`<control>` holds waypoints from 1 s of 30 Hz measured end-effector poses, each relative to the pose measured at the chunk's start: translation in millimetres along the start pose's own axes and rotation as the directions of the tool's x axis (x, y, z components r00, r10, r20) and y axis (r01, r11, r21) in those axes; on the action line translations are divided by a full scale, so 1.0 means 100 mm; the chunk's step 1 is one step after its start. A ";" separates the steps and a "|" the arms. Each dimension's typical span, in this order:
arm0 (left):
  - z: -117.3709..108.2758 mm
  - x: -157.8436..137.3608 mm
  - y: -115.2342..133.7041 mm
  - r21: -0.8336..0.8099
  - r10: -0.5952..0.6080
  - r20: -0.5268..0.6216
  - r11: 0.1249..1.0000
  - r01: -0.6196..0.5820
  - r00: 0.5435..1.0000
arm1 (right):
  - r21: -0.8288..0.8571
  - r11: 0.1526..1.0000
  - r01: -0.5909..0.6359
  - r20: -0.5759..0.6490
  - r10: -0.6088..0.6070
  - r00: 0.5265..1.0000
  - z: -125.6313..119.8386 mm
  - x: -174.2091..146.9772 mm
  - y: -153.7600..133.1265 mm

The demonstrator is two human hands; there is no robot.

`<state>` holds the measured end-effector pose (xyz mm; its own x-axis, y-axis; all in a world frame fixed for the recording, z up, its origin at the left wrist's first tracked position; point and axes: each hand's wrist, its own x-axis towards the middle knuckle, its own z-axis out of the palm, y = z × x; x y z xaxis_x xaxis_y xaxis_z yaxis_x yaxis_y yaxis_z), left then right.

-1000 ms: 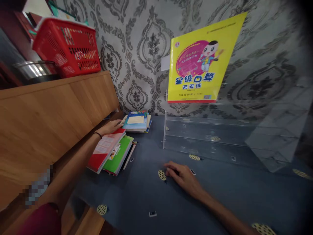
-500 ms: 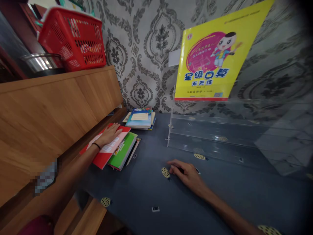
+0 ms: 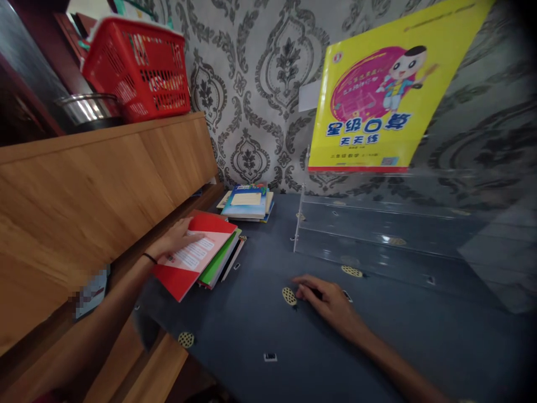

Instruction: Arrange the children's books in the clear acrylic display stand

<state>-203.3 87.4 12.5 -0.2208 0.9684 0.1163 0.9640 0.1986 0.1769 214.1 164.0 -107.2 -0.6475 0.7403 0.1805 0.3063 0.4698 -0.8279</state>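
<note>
Lying on the red book [image 3: 213, 240] at the left of the table [image 3: 235, 330], the left hand [image 3: 178, 235] has its fingers stretched out over the cover; I can't tell if the thumb is pinching the edge from below; the red book is on top of the green book [image 3: 220, 261] and covers most of it; farther back, to the right, the blue book [image 3: 243, 210] lies on a small pile; all of these are down on the table, not up on the see-through rack [image 3: 299, 221]; the right hand [image 3: 327, 299] rests on the table with its fingers a bit bent, thumb and pointing finger apart, with nothing to be seen in it; behind it, one yellow book [image 3: 390, 89] stands up on the rack; so, by my guess, one book is done, and the ones in the two piles are left.

Some bits are hard to see; at the far left, a blurry patch hides part of a pale blue thing [image 3: 92, 294]; the red basket [image 3: 142, 73] has stuff inside that I can't make out; the left sleeve is nearly all cut off; I can't tell if the red book is flat or lifted a little; the right arm runs off the bottom; the rack's right end fades into the dark corner.
</note>
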 end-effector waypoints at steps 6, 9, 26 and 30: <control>-0.15 -0.02 -0.07 0.103 -0.144 0.030 0.985 0.140 0.989 | 0.010 1.000 0.026 -0.006 -0.026 1.000 0.01 0.00 0.00; -0.22 0.00 0.05 0.032 -0.258 0.123 0.966 0.256 0.958 | -0.012 1.000 0.020 -0.004 -0.020 1.000 0.01 -0.01 -0.02; -0.19 -0.15 0.60 -0.643 0.016 0.166 0.760 0.096 0.986 | 0.747 0.619 -0.242 0.174 0.168 0.970 0.30 -0.14 -0.26; -0.14 -0.15 0.87 -0.620 0.189 0.170 0.784 -0.044 0.967 | 0.872 0.339 -0.352 0.300 0.199 0.933 0.31 -0.17 -0.30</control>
<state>-118.4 88.4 39.5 -0.0060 0.9998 -0.0204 0.6735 0.0191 0.7390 194.2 122.9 -102.0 -0.7521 0.6404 -0.1557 -0.2765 -0.5210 -0.8075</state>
